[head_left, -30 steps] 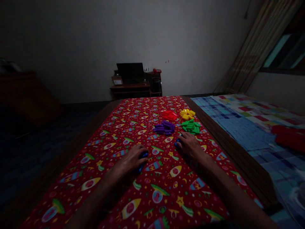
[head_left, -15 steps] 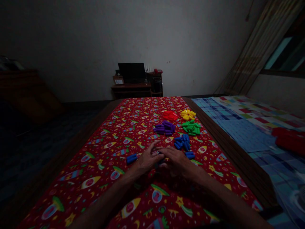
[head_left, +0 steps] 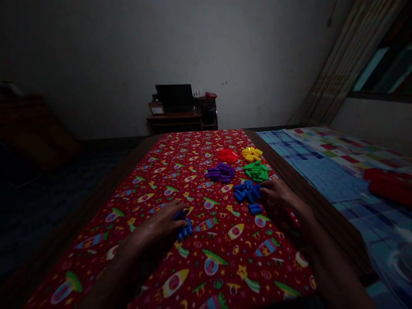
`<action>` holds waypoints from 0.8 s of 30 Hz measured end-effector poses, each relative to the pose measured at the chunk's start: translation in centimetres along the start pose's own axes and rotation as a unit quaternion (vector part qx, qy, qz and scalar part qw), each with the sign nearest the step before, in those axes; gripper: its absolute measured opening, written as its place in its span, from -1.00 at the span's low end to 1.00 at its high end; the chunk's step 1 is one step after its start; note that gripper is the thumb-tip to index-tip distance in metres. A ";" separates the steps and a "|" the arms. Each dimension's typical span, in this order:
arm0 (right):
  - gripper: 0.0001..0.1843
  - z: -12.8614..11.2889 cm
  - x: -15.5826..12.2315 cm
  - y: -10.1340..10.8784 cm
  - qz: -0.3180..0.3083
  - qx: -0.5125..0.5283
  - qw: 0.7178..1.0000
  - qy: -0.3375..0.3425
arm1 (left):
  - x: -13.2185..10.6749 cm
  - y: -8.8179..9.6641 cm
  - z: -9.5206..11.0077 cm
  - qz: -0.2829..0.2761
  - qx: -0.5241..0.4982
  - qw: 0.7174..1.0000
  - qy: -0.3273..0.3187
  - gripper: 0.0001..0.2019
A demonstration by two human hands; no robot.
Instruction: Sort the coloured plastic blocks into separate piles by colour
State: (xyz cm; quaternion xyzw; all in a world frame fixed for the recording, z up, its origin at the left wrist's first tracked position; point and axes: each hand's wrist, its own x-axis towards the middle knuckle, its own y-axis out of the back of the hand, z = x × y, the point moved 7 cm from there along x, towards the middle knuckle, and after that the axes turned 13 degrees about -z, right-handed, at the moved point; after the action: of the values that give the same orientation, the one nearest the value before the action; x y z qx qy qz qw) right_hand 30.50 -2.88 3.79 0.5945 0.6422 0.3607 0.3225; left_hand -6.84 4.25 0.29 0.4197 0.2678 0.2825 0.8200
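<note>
My left hand (head_left: 165, 221) rests low over the cloth, thumb and fingers apart. Between and under them lie blue plastic cylinders (head_left: 180, 214), partly covered by the fingers. A few more blue cylinders (head_left: 185, 231) stand side by side just below the thumb. At the right, the fingertips of my right hand (head_left: 277, 192) close on a blue cylinder at the edge of a loose blue pile (head_left: 246, 192); the fingers hide part of it. A small row of blue cylinders (head_left: 255, 209) lies apart, just below that pile.
Purple pieces (head_left: 220, 172), green pieces (head_left: 256, 171), yellow pieces (head_left: 252, 154) and a red heap (head_left: 228, 156) lie farther up the patterned red cloth (head_left: 209, 257). A brown table edge (head_left: 309, 193) borders a bed with a checked blue cover (head_left: 334, 184).
My hands have separated from the middle. The left moved left to the blue cylinders, where another small blue group now stands; the right moved up and right to the blue pile.
</note>
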 end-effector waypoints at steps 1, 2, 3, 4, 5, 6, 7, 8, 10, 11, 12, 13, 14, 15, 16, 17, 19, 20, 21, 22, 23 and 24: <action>-0.70 0.3 0.0 -0.4 -0.012 -0.012 1.000 -0.004 | 0.3 0.0 0.0 -0.004 -0.016 1.000 0.006 -0.62; -0.68 0.5 0.0 -0.8 -0.021 -0.029 0.999 -0.009 | 0.6 0.0 0.2 -0.010 -0.037 0.999 0.009 -0.64; -0.67 0.5 0.0 -1.0 -0.023 -0.046 0.999 -0.015 | 1.0 0.1 0.5 -0.016 -0.060 0.998 0.011 -0.66; -0.67 0.4 -0.1 -0.9 -0.009 -0.060 0.998 -0.021 | 1.3 0.2 0.8 -0.019 -0.084 0.996 0.013 -0.67; -0.67 0.0 -0.1 -0.6 0.016 -0.068 0.997 -0.024 | 1.5 0.5 1.1 -0.014 -0.107 0.994 0.015 -0.67; -0.67 -0.5 -0.2 -0.2 0.048 -0.071 0.996 -0.022 | 1.7 0.9 1.3 0.002 -0.128 0.992 0.016 -0.66; -0.67 -1.3 -0.3 0.2 0.082 -0.065 0.994 -0.016 | 1.8 1.4 1.5 0.032 -0.148 0.988 0.018 -0.65; -0.68 -2.2 -0.4 0.5 0.114 -0.050 0.992 -0.004 | 1.8 2.0 1.7 0.071 -0.166 0.983 0.018 -0.63; -0.70 -4.6 -0.6 0.1 0.144 0.006 0.989 0.037 | 1.6 2.9 2.3 0.159 -0.205 0.966 0.014 -0.59; -0.71 -6.1 -0.6 -0.6 0.136 0.040 0.988 0.066 | 1.5 3.0 2.9 0.198 -0.227 0.954 0.008 -0.57; -0.72 -7.6 -0.7 -1.7 0.117 0.074 0.985 0.099 | 1.5 2.9 3.7 0.227 -0.251 0.941 -0.002 -0.56; -0.73 -9.3 -0.9 -2.9 0.089 0.098 0.982 0.134 | 1.5 2.6 4.6 0.247 -0.272 0.930 -0.015 -0.57; -0.70 -10.7 -1.2 -4.2 0.063 0.110 0.978 0.165 | 1.7 2.0 5.8 0.254 -0.287 0.923 -0.033 -0.59; -0.64 -12.0 -1.5 -5.4 0.040 0.110 0.975 0.188 | 2.0 1.4 7.2 0.257 -0.294 0.919 -0.055 -0.61; -0.57 -12.9 -1.8 -6.4 0.026 0.103 0.974 0.200 | 2.2 0.8 8.5 0.255 -0.291 0.919 -0.078 -0.64; -0.52 -13.4 -2.0 -7.3 0.016 0.092 0.974 0.205 | 2.4 0.1 9.8 0.249 -0.284 0.921 -0.100 -0.68; -0.52 -13.5 -2.0 -7.9 0.011 0.072 0.978 0.198 | 2.8 -0.9 11.5 0.229 -0.264 0.927 -0.139 -0.73; -0.58 -13.1 -1.9 -7.7 0.020 0.066 0.979 0.190 | 2.9 -1.1 11.9 0.220 -0.251 0.930 -0.155 -0.74; -0.64 -12.5 -1.8 -7.2 0.029 0.056 0.982 0.180 | 2.8 -1.1 12.0 0.215 -0.232 0.934 -0.165 -0.73; -0.69 -11.9 -1.5 -6.6 0.032 0.041 0.984 0.169 | 2.7 -0.9 11.7 0.212 -0.206 0.940 -0.168 -0.72; -0.73 -11.1 -1.3 -5.9 0.032 0.018 0.987 0.154 | 2.5 -0.5 11.2 0.208 -0.173 0.948 -0.165 -0.72; -0.77 -10.2 -1.1 -5.2 0.026 -0.013 0.991 0.134 | 2.1 -0.2 10.4 0.195 -0.135 0.959 -0.158 -0.71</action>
State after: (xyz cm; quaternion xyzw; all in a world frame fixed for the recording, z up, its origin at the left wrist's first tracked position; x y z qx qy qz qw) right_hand 19.27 -4.93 4.83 0.5534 0.6589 0.4537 0.2318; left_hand 1.77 0.04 4.96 0.3882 0.0072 0.4007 0.8299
